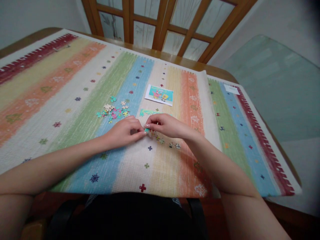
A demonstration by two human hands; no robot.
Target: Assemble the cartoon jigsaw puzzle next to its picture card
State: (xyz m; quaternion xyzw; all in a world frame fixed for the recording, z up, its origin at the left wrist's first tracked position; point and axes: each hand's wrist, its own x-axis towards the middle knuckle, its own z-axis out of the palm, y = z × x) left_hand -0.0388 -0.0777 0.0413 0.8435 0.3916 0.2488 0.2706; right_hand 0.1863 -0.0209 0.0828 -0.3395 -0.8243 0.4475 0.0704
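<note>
My left hand (126, 131) and my right hand (167, 125) meet over the middle of the table, fingertips almost touching. Between them is a small teal jigsaw puzzle piece (146, 130), pinched by the fingers of both. Just beyond the right hand lies a joined strip of green and teal puzzle pieces (147, 112), partly covered by that hand. Below the right hand are more colourful puzzle pieces (160, 139), some hidden by its fingers, and dark-and-white pieces (174, 145). A loose pile of puzzle pieces (115, 112) sits beyond my left hand, some face down.
A printed cartoon picture (160, 95) lies flat beyond the hands. The striped tablecloth (100, 100) covers the wooden table, with a fold on the right. A small white paper (232, 89) rests at the far right. Wooden glass-paned doors (150, 26) stand behind the table.
</note>
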